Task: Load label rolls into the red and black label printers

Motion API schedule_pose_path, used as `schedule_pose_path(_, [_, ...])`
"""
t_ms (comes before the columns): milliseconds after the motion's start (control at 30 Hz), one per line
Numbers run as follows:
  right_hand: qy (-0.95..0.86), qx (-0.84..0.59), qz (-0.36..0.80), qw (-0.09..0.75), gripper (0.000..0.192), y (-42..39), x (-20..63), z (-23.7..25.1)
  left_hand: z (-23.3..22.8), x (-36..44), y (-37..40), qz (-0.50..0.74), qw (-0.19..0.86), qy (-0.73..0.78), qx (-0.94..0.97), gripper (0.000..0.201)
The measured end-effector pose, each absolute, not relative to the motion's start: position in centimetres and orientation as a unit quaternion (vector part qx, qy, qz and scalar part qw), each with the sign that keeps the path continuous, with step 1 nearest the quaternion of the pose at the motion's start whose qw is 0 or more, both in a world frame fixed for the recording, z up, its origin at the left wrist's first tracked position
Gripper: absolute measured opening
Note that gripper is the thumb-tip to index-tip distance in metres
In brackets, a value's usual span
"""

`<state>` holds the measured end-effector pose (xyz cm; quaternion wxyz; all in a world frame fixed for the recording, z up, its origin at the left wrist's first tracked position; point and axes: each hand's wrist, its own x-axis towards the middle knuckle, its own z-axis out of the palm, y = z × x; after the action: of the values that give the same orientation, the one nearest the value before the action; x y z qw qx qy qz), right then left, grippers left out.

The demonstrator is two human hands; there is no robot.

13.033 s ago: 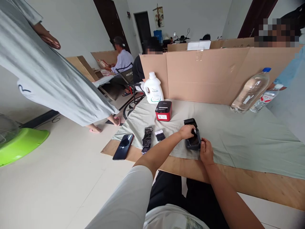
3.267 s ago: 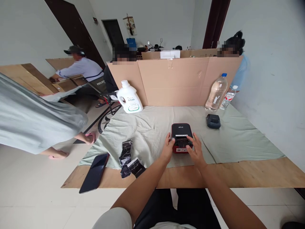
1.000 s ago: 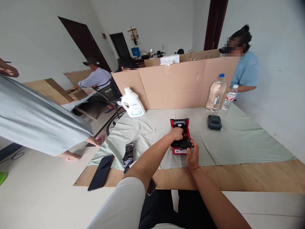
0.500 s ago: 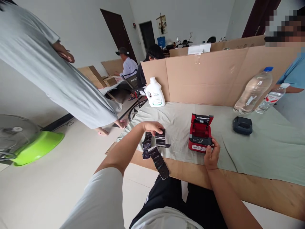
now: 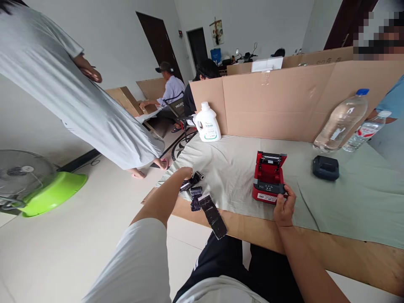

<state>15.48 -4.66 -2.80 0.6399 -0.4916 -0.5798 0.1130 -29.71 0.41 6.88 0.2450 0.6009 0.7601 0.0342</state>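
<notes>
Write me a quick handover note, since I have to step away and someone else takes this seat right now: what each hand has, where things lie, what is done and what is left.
Left hand: closed on a dark paper roll at the left edge of the green cloth, with loose dark strips trailing beside it.
Right hand: steadying the front of the red printer, not gripping anything else.
Done: the printer's lid is open and its bay looks bare.
Left: a roll probably still has to go in and the lid be shut.
The small black printer sits closed to the right; the white jug and the water bottles stand by the cardboard wall.
</notes>
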Motion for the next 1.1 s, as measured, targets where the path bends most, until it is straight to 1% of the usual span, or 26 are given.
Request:
schedule_pose_path(100, [-0.579, -0.494, 0.118, 0.638, 0.045, -4.7, 15.5, -2.8, 6.3, -28.4, 0.7, 0.009, 0.19, 0.785, 0.59, 0.043])
schedule_pose_path(167, [-0.579, -0.495, 0.121, 0.636, 0.045, -4.7, 15.5, -2.8, 6.1, -27.6, 0.8, -0.008, 0.172, 0.759, 0.628, 0.046])
schedule_pose_path(300, [-0.578, -0.492, 0.122, 0.639, 0.045, -4.7, 15.4, -2.6, 6.4, -26.1, 1.0, -0.037, 0.166, 0.701, 0.693, 0.031])
schedule_pose_path(367, [-0.579, -0.491, 0.119, 0.64, 0.044, -4.7, 15.4, -2.6, 7.3, -25.3, 1.3, 0.001, 0.205, 0.699, 0.685, 0.034])
schedule_pose_path(467, [-0.584, -0.489, 0.114, 0.638, 0.042, -4.6, 15.4, -2.6, 9.7, -23.4, 1.8, 0.09, 0.34, 0.655, 0.669, 0.041])
schedule_pose_path(533, [-0.587, -0.489, 0.106, 0.637, 0.041, -4.7, 15.4, -2.5, 11.8, -21.4, 1.8, 0.128, 0.426, 0.602, 0.664, 0.042])
schedule_pose_path(633, [-0.596, -0.494, 0.079, 0.628, 0.044, -4.8, 15.2, -2.2, 14.5, -17.1, 1.1, 0.105, 0.498, 0.525, 0.682, 0.041])
schedule_pose_path(733, [-0.618, -0.494, 0.012, 0.612, 0.057, -5.1, 15.0, -1.6, 15.5, -11.9, 0.1, 0.049, 0.519, 0.451, 0.725, 0.039])
schedule_pose_path(833, [-0.644, -0.49, -0.061, 0.584, 0.067, -5.5, 14.7, -1.0, 14.9, -7.0, 0.1, 0.049, 0.493, 0.392, 0.775, 0.037])
schedule_pose_path(900, [-0.66, -0.484, -0.087, 0.568, 0.065, -5.7, 14.7, -0.7, 14.1, -4.3, 0.9, 0.07, 0.453, 0.372, 0.807, 0.034])
schedule_pose_path(1000, [-0.669, -0.471, -0.097, 0.566, 0.051, -5.9, 14.9, -0.6, 13.3, -1.2, 2.7, 0.064, 0.37, 0.376, 0.847, 0.032])
schedule_pose_path(1100, [-0.666, -0.472, -0.087, 0.57, 0.028, -5.9, 15.2, -0.7, 12.4, 0.9, 4.3, 0.016, 0.264, 0.428, 0.864, 0.035])
